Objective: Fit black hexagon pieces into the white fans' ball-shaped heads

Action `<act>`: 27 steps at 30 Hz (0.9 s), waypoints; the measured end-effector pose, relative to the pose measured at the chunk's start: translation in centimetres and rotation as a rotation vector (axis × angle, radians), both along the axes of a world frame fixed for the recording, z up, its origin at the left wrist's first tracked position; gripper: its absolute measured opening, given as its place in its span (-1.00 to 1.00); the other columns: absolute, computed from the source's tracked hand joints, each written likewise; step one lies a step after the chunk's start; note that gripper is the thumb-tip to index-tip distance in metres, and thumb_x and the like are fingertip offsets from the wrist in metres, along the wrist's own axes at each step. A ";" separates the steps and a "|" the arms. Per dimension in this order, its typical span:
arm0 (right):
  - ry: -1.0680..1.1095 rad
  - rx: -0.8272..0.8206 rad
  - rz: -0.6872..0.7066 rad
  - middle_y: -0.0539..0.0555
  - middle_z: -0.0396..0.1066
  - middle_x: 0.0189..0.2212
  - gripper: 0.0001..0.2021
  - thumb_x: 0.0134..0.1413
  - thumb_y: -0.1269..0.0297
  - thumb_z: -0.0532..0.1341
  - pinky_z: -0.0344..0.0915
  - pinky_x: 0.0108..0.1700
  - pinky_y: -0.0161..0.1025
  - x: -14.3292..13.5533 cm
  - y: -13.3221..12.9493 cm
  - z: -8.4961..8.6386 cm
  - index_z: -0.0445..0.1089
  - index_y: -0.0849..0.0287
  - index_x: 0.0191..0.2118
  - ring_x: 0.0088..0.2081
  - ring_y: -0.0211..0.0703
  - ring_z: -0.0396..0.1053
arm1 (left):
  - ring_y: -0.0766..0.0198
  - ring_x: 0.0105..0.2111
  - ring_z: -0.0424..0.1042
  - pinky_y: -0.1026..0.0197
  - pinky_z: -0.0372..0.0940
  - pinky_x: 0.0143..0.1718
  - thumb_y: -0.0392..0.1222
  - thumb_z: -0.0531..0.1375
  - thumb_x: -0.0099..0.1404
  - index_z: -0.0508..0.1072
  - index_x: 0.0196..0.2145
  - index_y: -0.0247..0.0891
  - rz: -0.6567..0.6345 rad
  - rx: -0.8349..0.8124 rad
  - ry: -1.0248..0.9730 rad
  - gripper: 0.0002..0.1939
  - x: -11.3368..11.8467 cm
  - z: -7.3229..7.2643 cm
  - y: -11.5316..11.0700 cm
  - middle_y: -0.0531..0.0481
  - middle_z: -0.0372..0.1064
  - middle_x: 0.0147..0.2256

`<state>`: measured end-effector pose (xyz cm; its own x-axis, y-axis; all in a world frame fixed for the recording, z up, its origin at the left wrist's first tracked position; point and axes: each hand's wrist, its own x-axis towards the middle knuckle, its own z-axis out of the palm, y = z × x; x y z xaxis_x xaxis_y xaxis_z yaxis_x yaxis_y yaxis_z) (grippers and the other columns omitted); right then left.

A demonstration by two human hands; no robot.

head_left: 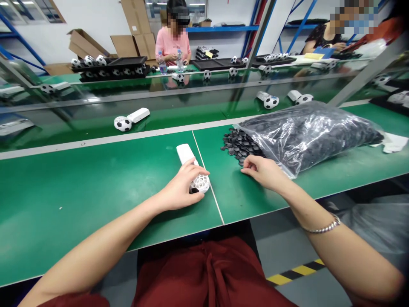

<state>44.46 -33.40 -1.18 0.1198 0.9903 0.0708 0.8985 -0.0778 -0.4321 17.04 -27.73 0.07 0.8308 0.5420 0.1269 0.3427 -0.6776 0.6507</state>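
On the green table (96, 187) lies a white piece (200, 183) with a round, lattice-like ball end and a flat white handle pointing away from me. One black patch shows on the ball end. My left hand (183, 185) is wrapped round that ball end, thumb on the near side, fingers over the far side. To the right, my right hand (262, 170) has thumb and fingertips pinched together beside a pile of small black pieces (241, 144). Whatever is between those fingertips is too small to make out. The pile spills from the mouth of a clear plastic bag (313, 132) full of black pieces.
Beyond a pale rail (153, 134), a green conveyor carries finished-looking black-and-white ball pieces (123, 123), with another (271, 101) farther right. Across it stand black trays (115, 68), bottles (162, 64) and a person in pink (172, 44). Another person sits at the back right.
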 end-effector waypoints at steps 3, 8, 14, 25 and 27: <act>0.141 0.068 0.133 -0.01 0.39 -0.45 -0.94 0.00 0.33 0.20 0.26 -0.34 -0.30 -2.3 -0.6 0.5 0.37 0.14 -0.34 -0.42 -0.24 0.33 | 0.05 0.23 -0.18 -0.13 -0.14 0.21 -0.33 0.16 0.04 0.24 -0.05 -0.21 -0.019 -0.004 -0.025 -0.53 0.0 -0.1 0.1 -0.08 0.21 0.02; 0.248 0.170 0.422 0.01 0.42 -0.35 -0.89 0.11 0.34 0.13 0.26 -0.22 -0.28 -5.9 -1.5 1.7 0.40 0.11 -0.32 -0.30 -0.23 0.34 | 0.10 0.23 -0.16 -0.09 -0.17 0.23 -0.39 0.15 -0.01 0.24 -0.07 -0.18 -0.100 -0.025 -0.077 -0.50 -0.2 -0.4 0.6 -0.05 0.21 0.01; 0.297 0.218 0.610 0.04 0.35 -0.32 -0.82 0.16 0.39 0.07 0.27 -0.21 -0.32 -7.5 -1.4 1.8 0.41 0.08 -0.25 -0.27 -0.27 0.32 | 0.11 0.23 -0.15 -0.08 -0.16 0.23 -0.38 0.15 -0.01 0.24 -0.07 -0.16 -0.130 -0.014 -0.106 -0.50 -0.4 -0.5 0.8 -0.02 0.22 0.01; 0.419 0.199 0.579 -0.01 0.32 -0.41 -0.98 0.08 0.40 0.16 0.24 -0.26 -0.30 -8.9 -0.3 0.9 0.28 0.16 -0.34 -0.36 -0.27 0.28 | 0.12 0.24 -0.17 -0.03 -0.13 0.23 -0.26 0.21 0.08 0.28 -0.13 -0.18 -0.017 -0.043 -0.139 -0.64 0.4 -0.7 0.1 -0.02 0.28 -0.06; 0.490 0.175 0.533 -0.01 0.30 -0.40 -0.94 0.05 0.38 0.19 0.25 -0.28 -0.32 -8.7 -0.2 0.6 0.27 0.16 -0.33 -0.36 -0.28 0.27 | 0.11 0.23 -0.16 -0.03 -0.12 0.22 -0.29 0.20 0.07 0.27 -0.14 -0.18 -0.009 -0.031 -0.130 -0.64 0.5 -0.7 -0.1 -0.02 0.28 -0.06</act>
